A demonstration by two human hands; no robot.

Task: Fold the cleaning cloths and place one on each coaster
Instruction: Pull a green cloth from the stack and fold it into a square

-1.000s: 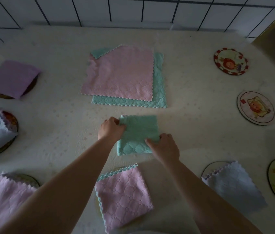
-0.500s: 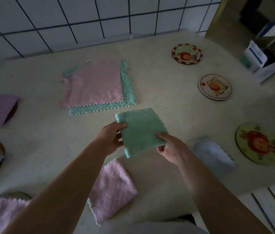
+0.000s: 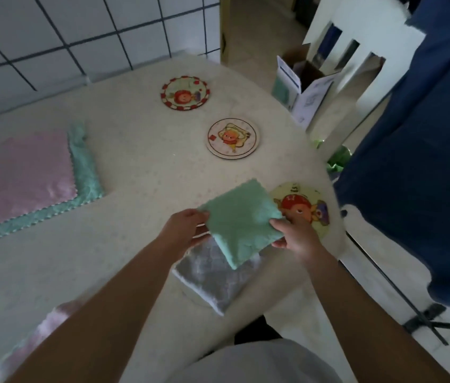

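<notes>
A folded green cloth (image 3: pixel 241 222) hangs above the table between both hands. My left hand (image 3: pixel 183 226) pinches its left edge and my right hand (image 3: pixel 295 234) grips its right edge. Just right of it lies a round coaster with a cartoon picture (image 3: pixel 305 201), partly hidden by the cloth and my right hand. Under the cloth a folded white cloth (image 3: pixel 212 277) lies on another coaster. Two bare coasters sit further back, one with a red rim (image 3: pixel 185 92) and one with a pale rim (image 3: pixel 233 138). An unfolded pink cloth (image 3: pixel 22 178) lies on an unfolded teal cloth (image 3: pixel 84 161) at the left.
A folded pink cloth (image 3: pixel 38 335) lies at the near left. The table's right edge (image 3: pixel 328 172) curves close to the coasters. Beyond it stand a white chair (image 3: pixel 356 64), an open cardboard box (image 3: pixel 301 78), dark blue fabric (image 3: pixel 417 161) and a black stand (image 3: pixel 422 316).
Both hands have lifted the folded green cloth off the table and carried it right, toward the coaster near the right edge. The view has swung right.
</notes>
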